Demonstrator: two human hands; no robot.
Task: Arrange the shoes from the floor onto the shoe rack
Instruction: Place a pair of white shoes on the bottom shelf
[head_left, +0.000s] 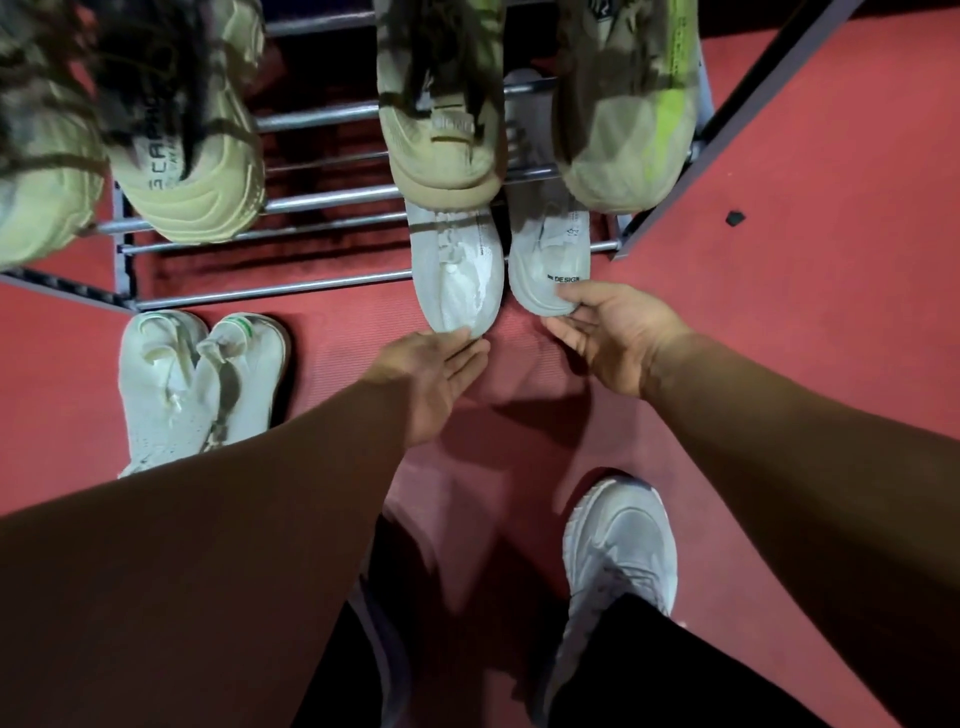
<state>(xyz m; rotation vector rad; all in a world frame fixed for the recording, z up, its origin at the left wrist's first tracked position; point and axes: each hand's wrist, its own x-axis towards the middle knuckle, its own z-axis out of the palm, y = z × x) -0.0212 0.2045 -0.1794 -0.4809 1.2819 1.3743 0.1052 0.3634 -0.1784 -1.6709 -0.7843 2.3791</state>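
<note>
A red floor (805, 171) fills the frame, and the shoe rack (311, 200) with its metal bars stands across the upper part of it. On its upper bars sit 4 olive sneakers (441, 130), 2 at the upper left and 2 at the upper centre and right, heels toward you.

Below them, at the centre of the frame, 2 pale grey shoes rest on the lowest bars with their heels sticking out over the floor. Your left hand (436, 369) is flat and palm-up, fingers straight, with the fingertips touching the heel of the left grey shoe (457, 270). Your right hand (613, 332) holds the heel of the right grey shoe (550, 265): the thumb lies on top near the printed word "DESIGN" and the fingers reach beneath the sole edge. The 2 grey shoes lie side by side, almost touching.

At the left of the frame, just in front of the rack's corner, a white pair (171, 384) lies on the floor, the 2 shoes pressed together. At the lower right, your own shoe (618, 540), a pale sneaker, stands on the floor below your right forearm.
</note>
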